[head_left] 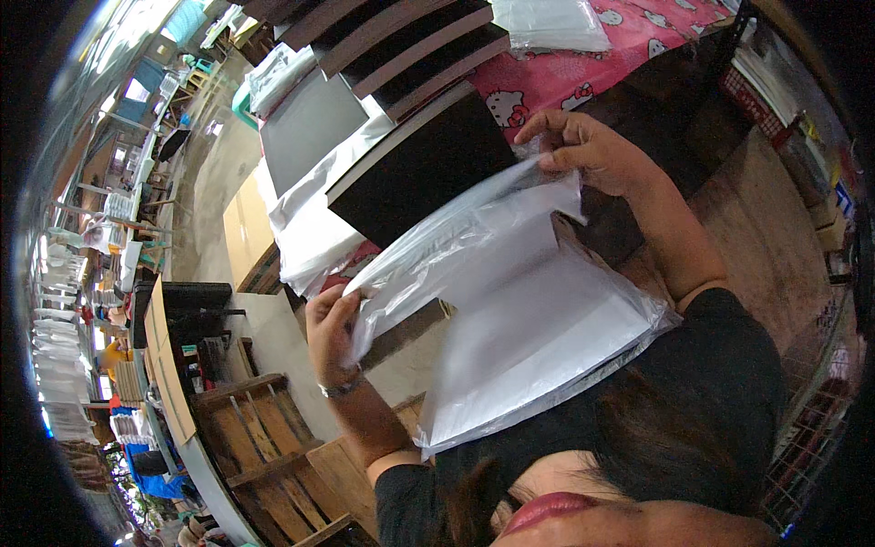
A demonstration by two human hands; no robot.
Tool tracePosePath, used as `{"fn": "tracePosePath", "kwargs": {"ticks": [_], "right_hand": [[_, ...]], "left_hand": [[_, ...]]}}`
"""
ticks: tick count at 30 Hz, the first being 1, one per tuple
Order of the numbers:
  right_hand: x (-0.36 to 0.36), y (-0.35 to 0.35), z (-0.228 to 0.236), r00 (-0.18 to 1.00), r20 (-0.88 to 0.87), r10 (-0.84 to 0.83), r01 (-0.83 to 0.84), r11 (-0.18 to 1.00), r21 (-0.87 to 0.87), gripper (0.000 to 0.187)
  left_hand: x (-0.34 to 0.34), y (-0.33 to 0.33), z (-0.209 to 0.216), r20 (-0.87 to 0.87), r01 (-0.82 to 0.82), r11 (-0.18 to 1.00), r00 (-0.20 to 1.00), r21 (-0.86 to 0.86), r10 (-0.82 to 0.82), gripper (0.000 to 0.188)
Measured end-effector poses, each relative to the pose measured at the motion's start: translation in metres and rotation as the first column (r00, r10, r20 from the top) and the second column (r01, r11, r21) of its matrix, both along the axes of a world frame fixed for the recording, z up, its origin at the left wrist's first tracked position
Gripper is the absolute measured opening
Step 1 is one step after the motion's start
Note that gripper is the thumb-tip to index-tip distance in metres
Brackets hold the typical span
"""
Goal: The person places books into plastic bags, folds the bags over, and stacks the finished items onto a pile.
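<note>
Nearest the lens: the person's own chin and dark hair at the lower edge, black sleeves rising from there. Do not describe further.

Clear plastic bag (538, 319), large, held up between both hands above the counter, tilted, its open mouth toward the upper left. Inside it a flat white-faced board (547, 346) with a dark edge, lying against the person's chest at the lower end. Bag film wrinkled and loose around the mouth.

Left hand (333, 319): grip closed on the bag's lower-left mouth edge, fingers curled around the film. Bracelet on that wrist. A dark board edge (406, 333) shows just beside this hand; cannot tell whether the hand touches it.

Right hand (583, 146): grip pinched shut on the bag's upper edge, thumb and fingers pressing the film, pulling it up and away from the left hand.

Behind the bag: a black panel (419, 169) with a pale rim, leaning. Beyond it a fanned stack of dark boards (401, 46) with brown edges. White plastic sheeting (305, 237) bunched to the left of the black panel. Grey sheet (310, 128) above that.

Counter covered in a pink cartoon-print cloth (565, 77); a folded clear bag (551, 23) lies on it at the top.

Lower left: wooden pallet (264, 438) on the floor. Far left: open workshop, much clutter, too small to tell.
</note>
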State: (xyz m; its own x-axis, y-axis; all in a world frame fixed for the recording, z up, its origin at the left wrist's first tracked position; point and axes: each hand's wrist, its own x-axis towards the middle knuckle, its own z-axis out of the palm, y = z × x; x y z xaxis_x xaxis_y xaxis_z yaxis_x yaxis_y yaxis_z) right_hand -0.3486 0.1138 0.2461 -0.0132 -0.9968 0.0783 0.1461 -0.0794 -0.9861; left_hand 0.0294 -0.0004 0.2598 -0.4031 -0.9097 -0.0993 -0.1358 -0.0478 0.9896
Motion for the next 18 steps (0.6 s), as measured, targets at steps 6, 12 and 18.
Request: {"fn": "tracePosePath", "kwargs": {"ticks": [6,12,18], "right_hand": [[-0.028,0.016,-0.149,0.889,0.450,0.089,-0.260,0.906,0.333,0.042],[-0.071,0.040,-0.314,0.951,-0.164,0.264,-0.138,0.832,0.538,0.043],[-0.035,0.005,-0.190,0.847,-0.421,0.324,0.018,0.775,0.632,0.043]], "left_hand": [[-0.001,-0.002,-0.084,0.008,0.230,0.800,0.960,0.555,-0.281,0.021],[0.011,-0.015,-0.290,0.318,0.666,0.744,0.693,0.063,-0.647,0.019],[-0.004,-0.017,-0.215,0.377,-0.228,0.957,0.883,-0.178,0.281,0.012]]}}
